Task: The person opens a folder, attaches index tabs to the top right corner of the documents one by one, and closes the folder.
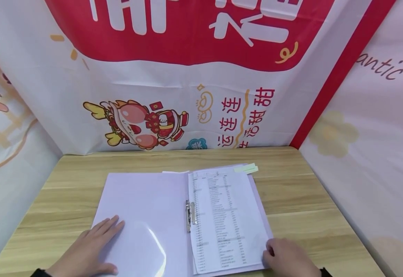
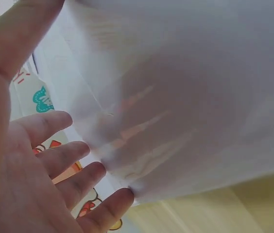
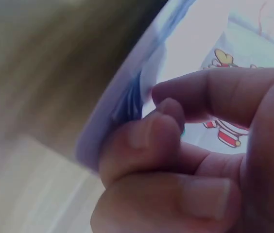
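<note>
A pale lilac ring folder [image 1: 139,196] lies spread open on the wooden table. Its left cover is bare and shiny. On the right side a stack of printed sheets [image 1: 222,223] sits beside a metal clip [image 1: 190,216] at the spine. My left hand [image 1: 89,248] rests with its fingers spread on the left cover near its outer edge; the left wrist view shows the fingers mirrored in the glossy cover [image 2: 214,97]. At the lower right corner of the sheets, my right hand [image 1: 288,257] has curled fingers and pinches the edge; exactly how many sheets it holds is hidden.
Pale green sticky tabs [image 1: 246,168] stick out at the top right of the sheets. A white paper edge [image 1: 175,171] peeks out behind the folder's top. The wooden table [image 1: 301,200] meets printed cloth walls [image 1: 187,96] at the back and sides.
</note>
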`<state>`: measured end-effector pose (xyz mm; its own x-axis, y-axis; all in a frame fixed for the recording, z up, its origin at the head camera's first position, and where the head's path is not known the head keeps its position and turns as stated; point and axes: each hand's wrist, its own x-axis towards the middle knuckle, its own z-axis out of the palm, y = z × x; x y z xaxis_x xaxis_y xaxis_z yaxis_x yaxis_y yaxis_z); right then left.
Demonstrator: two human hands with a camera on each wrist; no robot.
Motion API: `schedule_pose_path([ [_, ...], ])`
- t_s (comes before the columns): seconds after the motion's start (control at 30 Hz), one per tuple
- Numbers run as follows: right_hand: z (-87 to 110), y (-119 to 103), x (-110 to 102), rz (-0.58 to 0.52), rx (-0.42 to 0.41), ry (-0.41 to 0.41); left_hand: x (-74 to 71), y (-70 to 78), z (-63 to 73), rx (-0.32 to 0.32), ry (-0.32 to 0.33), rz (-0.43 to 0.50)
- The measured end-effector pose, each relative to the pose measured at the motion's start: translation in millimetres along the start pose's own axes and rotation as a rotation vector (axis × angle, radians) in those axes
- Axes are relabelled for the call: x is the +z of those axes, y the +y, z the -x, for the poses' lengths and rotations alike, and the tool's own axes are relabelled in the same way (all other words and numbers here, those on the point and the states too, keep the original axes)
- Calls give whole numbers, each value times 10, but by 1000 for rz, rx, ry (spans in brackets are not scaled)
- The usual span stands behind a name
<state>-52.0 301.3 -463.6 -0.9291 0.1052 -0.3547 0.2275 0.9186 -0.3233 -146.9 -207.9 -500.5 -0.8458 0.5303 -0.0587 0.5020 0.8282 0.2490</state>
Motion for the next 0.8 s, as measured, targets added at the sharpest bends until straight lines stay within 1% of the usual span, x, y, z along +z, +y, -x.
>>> schedule_pose_path([
  [0.1, -24, -28, -106, 9, -12, 17, -23, 44, 0, 40, 53, -18],
  [0.27, -61, -77, -256, 55, -36, 53, -62, 124, 11, 65, 106, -20],
  [0.37, -77, -131, -329, 75, -47, 70, -83, 155, 23, 85, 155, -25],
  [0.43, -89, -189, -371, 76, -51, 66, -90, 160, 31, 110, 205, -36],
  [0.57, -120, -333, -441, 80, -86, 78, -128, 158, 38, 166, 318, -41],
  [0.63, -136, -407, -471, 79, -105, 87, -179, 170, 31, 193, 372, -44],
  [0.7, -155, -475, -491, 89, -125, 104, -256, 191, 29, 215, 409, -33],
  [0.8, -194, -587, -510, 96, -169, 130, -421, 235, 43, 230, 448, 7],
])
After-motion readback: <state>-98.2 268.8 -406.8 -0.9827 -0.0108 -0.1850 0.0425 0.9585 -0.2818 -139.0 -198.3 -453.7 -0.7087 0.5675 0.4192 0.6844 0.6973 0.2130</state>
